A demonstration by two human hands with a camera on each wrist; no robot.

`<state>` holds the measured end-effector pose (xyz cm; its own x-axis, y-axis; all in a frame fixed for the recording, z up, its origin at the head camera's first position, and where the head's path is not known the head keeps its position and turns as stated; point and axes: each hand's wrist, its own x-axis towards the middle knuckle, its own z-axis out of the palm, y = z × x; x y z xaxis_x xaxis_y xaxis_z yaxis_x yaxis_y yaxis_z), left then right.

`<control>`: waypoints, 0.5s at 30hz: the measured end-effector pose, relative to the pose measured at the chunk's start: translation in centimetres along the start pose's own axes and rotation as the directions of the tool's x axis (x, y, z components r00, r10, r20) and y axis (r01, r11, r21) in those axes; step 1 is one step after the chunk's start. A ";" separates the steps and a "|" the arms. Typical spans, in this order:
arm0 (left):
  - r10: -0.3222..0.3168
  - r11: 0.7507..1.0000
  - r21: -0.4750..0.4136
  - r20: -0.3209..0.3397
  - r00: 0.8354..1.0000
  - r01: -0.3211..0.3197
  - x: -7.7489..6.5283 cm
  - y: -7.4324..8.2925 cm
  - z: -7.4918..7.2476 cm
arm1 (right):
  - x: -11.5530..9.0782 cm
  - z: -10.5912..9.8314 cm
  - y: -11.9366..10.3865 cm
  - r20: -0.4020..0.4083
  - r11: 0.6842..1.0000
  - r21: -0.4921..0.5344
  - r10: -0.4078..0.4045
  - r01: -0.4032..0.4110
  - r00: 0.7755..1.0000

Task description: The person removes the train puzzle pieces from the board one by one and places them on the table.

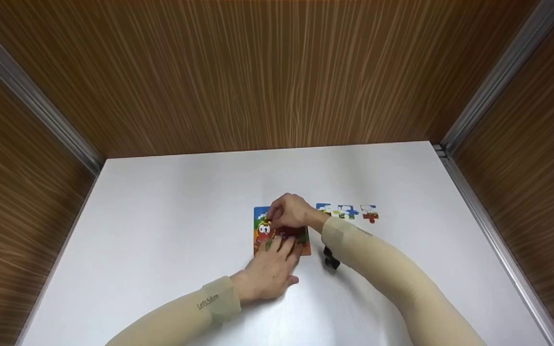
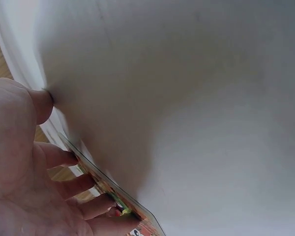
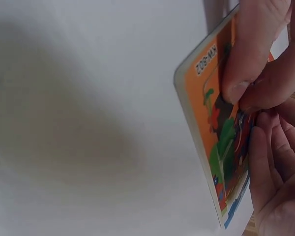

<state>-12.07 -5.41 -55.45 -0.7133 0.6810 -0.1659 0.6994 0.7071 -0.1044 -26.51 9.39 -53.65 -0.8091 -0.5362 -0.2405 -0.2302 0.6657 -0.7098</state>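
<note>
A colourful jigsaw puzzle [image 1: 263, 231] with a red cartoon figure lies in its tray on the white table. My left hand [image 1: 271, 271] rests on the puzzle's near part, fingers spread and fairly straight. In the left wrist view, the fingertips of the left hand [image 2: 34, 191] press on the puzzle edge [image 2: 132, 204], with the thumb apart. Over the puzzle's upper middle, my right hand [image 1: 292, 211] has curled fingers and pinches a puzzle piece, mostly hidden by the fingers. In the right wrist view, the right hand [image 3: 280, 182] is close above the orange-bordered puzzle [image 3: 199, 86].
Three loose puzzle pieces lie in a row to the right: one partly behind the right wrist [image 1: 323, 207], a middle piece [image 1: 346, 212] and a far piece [image 1: 370, 213]. A small black object [image 1: 331, 259] sits under the right forearm. Wood-patterned walls [image 1: 267, 77] enclose the table [image 1: 161, 230].
</note>
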 end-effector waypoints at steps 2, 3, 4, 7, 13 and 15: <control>-0.003 1.000 0.000 -0.003 1.000 0.003 0.0 0.0 0.0 | 0.0 0.0 0.0 0.003 0.999 0.033 0.026 -0.026 1.000; -0.004 1.000 0.001 -0.007 1.000 0.004 0.0 0.0 0.1 | -0.1 0.0 0.1 0.002 0.998 0.050 0.036 -0.036 0.999; -0.004 1.000 0.004 -0.012 1.000 0.004 0.0 0.0 0.1 | -0.1 0.0 0.1 0.003 0.997 0.066 0.044 -0.044 0.999; -0.006 1.000 0.024 -0.022 1.000 0.006 0.1 0.0 0.2 | -0.1 0.0 0.2 0.003 0.990 0.130 0.060 -0.059 0.998; -0.010 1.000 0.029 -0.005 1.000 0.011 0.1 0.0 0.2 | -0.2 -0.1 0.6 0.006 0.964 0.250 0.092 -0.091 0.996; -0.013 1.000 0.022 0.002 1.000 0.013 0.1 0.0 0.2 | -0.2 -0.1 0.6 0.008 0.961 0.260 0.097 -0.096 0.995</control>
<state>-12.08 -5.37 -55.68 -0.7221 0.6716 -0.1661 0.6910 0.7114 -0.1280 -26.53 10.01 -53.95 -0.8230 -0.4737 -0.3135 -0.0031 0.5557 -0.8314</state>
